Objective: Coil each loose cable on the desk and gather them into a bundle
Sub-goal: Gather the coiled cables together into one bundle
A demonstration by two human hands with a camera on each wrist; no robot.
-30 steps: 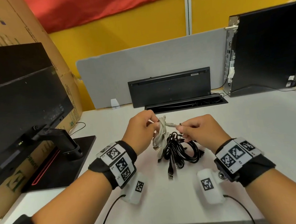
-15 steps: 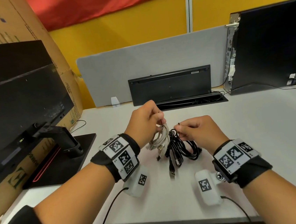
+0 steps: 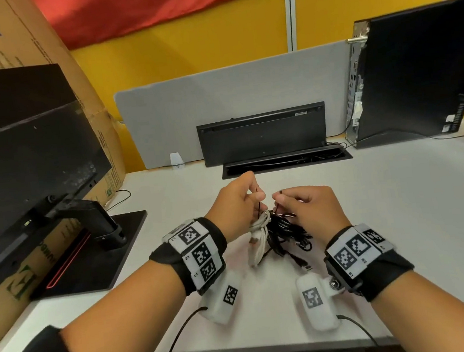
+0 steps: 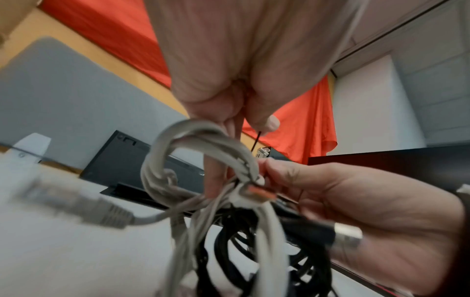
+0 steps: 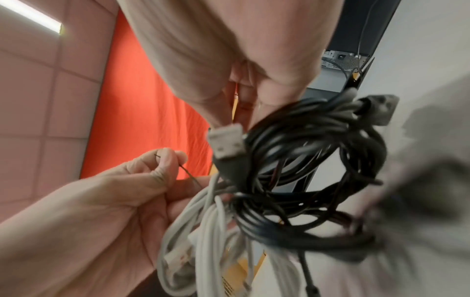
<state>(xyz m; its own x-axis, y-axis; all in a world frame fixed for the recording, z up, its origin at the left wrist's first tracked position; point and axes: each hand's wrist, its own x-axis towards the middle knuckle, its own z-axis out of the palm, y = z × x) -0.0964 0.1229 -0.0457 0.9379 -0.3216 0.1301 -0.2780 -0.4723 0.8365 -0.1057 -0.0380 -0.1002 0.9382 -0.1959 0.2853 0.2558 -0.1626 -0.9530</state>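
Tying the cables over the bench

Left hand [image 3: 236, 201] and right hand [image 3: 311, 210] each pinch an end of a thin black tie [image 3: 258, 207] above grey cables [image 3: 257, 240] and black cables [image 3: 285, 232] bunched between them, on the bench [image 3: 401, 215].

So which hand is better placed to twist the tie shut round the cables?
Probably the left hand: it pinches the longer free end of the thin black tie above the cables. The right hand pinches its short end close to them, as anchor.

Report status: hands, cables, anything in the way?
Left hand and right hand each pinch an end of a thin black tie. White coil and black coil gathered together. Nothing blocking.
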